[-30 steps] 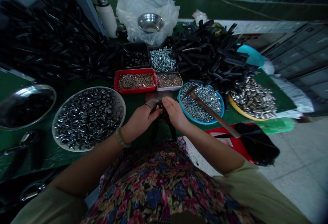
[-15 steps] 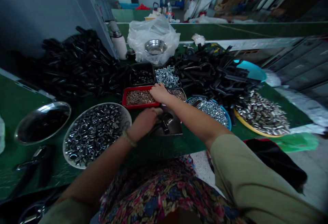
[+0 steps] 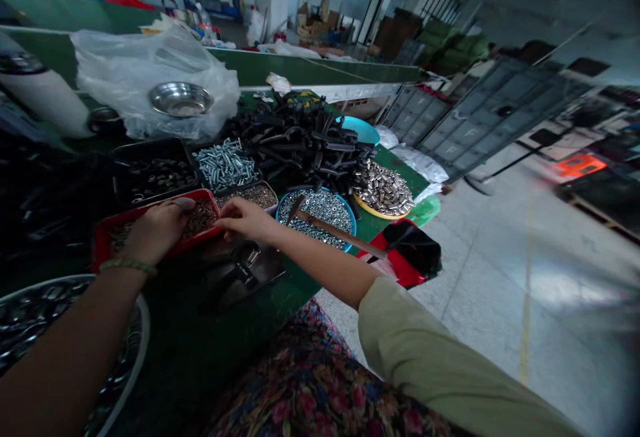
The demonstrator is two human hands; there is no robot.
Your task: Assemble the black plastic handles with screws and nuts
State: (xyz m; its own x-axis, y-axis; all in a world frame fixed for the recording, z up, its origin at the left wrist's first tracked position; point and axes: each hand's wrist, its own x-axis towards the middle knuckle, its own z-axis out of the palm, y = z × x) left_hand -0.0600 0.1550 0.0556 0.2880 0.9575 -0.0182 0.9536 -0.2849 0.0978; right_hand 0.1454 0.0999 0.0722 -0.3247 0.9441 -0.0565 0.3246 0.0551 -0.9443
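Seeing left hand (image 3: 157,230) over red tray (image 3: 197,240) of small metal pins (image 3: 201,215), fingers curled; right hand (image 3: 247,220) at the tray's near right corner. Can't tell whether either grip's holding anything. Black part (image 3: 244,269) lies on metal plate (image 3: 273,271), desk (image 3: 175,337) underneath.

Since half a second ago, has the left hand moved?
Yes, the left hand went forward, from the near side of the red tray to over it.

Spring piece (image 3: 246,260) is laid on the plate (image 3: 273,266), pin tray (image 3: 103,245) parked behind it, leftish. Screws (image 3: 227,165) are boxed further back. Off to the right, nuts (image 3: 320,205) are kept in a basin (image 3: 355,225), hammer (image 3: 340,231) laid across.
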